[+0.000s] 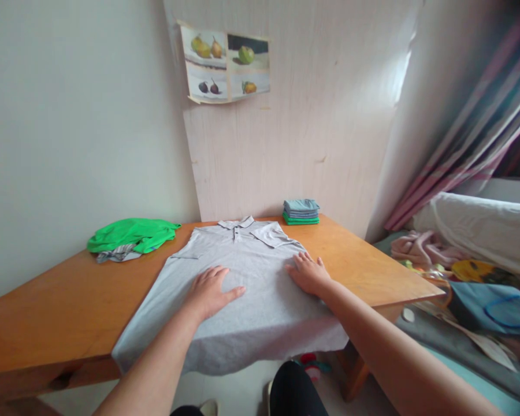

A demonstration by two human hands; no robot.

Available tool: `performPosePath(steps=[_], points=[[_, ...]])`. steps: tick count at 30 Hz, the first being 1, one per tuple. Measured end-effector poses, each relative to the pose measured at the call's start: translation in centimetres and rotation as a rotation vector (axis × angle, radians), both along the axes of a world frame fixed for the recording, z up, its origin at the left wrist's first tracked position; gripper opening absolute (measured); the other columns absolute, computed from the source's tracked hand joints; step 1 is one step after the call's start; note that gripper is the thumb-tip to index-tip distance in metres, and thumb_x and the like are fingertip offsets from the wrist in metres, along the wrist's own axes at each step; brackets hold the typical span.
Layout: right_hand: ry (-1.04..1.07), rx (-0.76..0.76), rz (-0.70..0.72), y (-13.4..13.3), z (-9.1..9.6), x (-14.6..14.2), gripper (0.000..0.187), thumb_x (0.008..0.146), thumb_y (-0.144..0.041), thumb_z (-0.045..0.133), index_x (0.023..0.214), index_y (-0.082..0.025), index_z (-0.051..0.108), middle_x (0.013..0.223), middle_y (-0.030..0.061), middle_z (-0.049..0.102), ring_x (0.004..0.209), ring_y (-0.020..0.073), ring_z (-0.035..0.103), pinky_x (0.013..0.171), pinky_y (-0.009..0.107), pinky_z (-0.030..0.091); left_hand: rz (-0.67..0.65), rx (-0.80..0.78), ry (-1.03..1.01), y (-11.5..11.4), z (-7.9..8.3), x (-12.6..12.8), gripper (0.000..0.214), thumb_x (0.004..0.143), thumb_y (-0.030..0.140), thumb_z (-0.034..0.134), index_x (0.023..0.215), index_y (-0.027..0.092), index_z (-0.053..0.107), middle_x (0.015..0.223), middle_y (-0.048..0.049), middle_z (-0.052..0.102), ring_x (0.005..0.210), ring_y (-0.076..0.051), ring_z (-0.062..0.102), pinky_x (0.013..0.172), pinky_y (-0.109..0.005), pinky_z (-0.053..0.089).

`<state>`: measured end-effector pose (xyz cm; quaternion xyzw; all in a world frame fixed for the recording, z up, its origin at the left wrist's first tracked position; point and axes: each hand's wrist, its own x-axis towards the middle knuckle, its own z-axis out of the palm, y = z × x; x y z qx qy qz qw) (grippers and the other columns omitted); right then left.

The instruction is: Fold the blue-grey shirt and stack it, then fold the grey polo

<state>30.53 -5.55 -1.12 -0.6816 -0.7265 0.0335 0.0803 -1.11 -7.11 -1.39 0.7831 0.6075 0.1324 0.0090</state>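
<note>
A light grey polo shirt lies spread front side up on the wooden table, its collar toward the wall. Its hem hangs over the near edge of the table. My left hand rests flat on the left middle of the shirt, thumb stretched out to the right. On the shirt's right side, below the sleeve, my right hand lies with its fingers spread. Neither hand grips the cloth.
On the table, a crumpled green garment lies over striped grey cloth at the left. A stack of folded clothes stands at the back right by the wall. Beyond the table's right edge is a cluttered heap with a blue bag.
</note>
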Motion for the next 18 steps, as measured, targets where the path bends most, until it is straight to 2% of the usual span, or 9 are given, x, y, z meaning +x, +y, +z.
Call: performPosePath(steps=[3, 6, 8, 11, 13, 15, 18], points=[[-0.002, -0.008, 0.103, -0.7, -0.1, 0.2, 0.061, 0.102, -0.054, 0.029, 0.151, -0.02, 0.044, 0.164, 0.0131, 0.032, 0.153, 0.0319, 0.022, 0.12, 0.06, 0.014, -0.001, 0.002, -0.005, 0.0, -0.1, 0.0, 0.089, 0.082, 0.081, 0.047, 0.144, 0.017, 0.053, 0.157, -0.0169, 0.044, 0.147, -0.034, 0.037, 0.119, -0.045, 0.027], [-0.012, 0.0, -0.01, -1.7, 0.1, 0.2, 0.056, 0.103, -0.048, 0.03, 0.145, -0.017, 0.05, 0.16, 0.0156, 0.039, 0.151, 0.0333, 0.027, 0.119, 0.064, 0.013, -0.008, 0.016, -0.018, 0.1, -0.2, -0.1, 0.089, 0.082, 0.081, 0.048, 0.143, 0.017, 0.054, 0.156, -0.017, 0.046, 0.146, -0.034, 0.039, 0.119, -0.045, 0.028], [-0.006, 0.033, -0.027, -2.6, 0.3, -0.3, 0.057, 0.104, -0.047, 0.031, 0.144, -0.014, 0.052, 0.159, 0.0179, 0.04, 0.151, 0.0329, 0.027, 0.121, 0.06, 0.014, -0.016, 0.025, -0.014, 0.3, -0.4, -0.2, 0.089, 0.082, 0.081, 0.047, 0.143, 0.017, 0.055, 0.155, -0.0167, 0.047, 0.146, -0.034, 0.039, 0.119, -0.045, 0.028], [0.042, 0.07, 0.121, -4.4, 0.2, -1.6, 0.064, 0.103, -0.053, 0.03, 0.15, -0.012, 0.045, 0.163, 0.0176, 0.033, 0.153, 0.0299, 0.022, 0.123, 0.05, 0.018, -0.031, 0.039, -0.005, 0.7, -0.6, -0.3, 0.089, 0.083, 0.082, 0.045, 0.143, 0.017, 0.054, 0.155, -0.0166, 0.048, 0.146, -0.033, 0.04, 0.119, -0.045, 0.028], [0.071, 0.058, 0.214, -5.3, 0.0, -2.3, 0.068, 0.102, -0.057, 0.032, 0.152, -0.012, 0.043, 0.163, 0.0173, 0.032, 0.154, 0.0294, 0.022, 0.123, 0.048, 0.02, -0.034, 0.043, -0.007, 0.8, -0.7, -0.3, 0.09, 0.083, 0.082, 0.045, 0.143, 0.017, 0.054, 0.154, -0.0168, 0.048, 0.145, -0.033, 0.041, 0.118, -0.044, 0.029], [0.081, 0.048, 0.236, -5.9, -0.3, -2.3, 0.07, 0.101, -0.059, 0.034, 0.152, -0.012, 0.043, 0.162, 0.0174, 0.034, 0.153, 0.03, 0.024, 0.122, 0.048, 0.021, -0.029, 0.043, -0.011, 0.8, -0.7, -0.4, 0.09, 0.082, 0.082, 0.046, 0.143, 0.017, 0.055, 0.154, -0.0167, 0.048, 0.145, -0.033, 0.041, 0.118, -0.044, 0.029], [0.073, 0.055, 0.173, -5.9, -0.4, -1.3, 0.07, 0.101, -0.06, 0.035, 0.151, -0.013, 0.044, 0.162, 0.017, 0.035, 0.153, 0.0299, 0.024, 0.122, 0.048, 0.022, -0.029, 0.036, -0.011, 0.7, -0.7, -0.4, 0.09, 0.082, 0.081, 0.046, 0.144, 0.017, 0.054, 0.155, -0.0161, 0.048, 0.145, -0.033, 0.041, 0.119, -0.043, 0.029]])
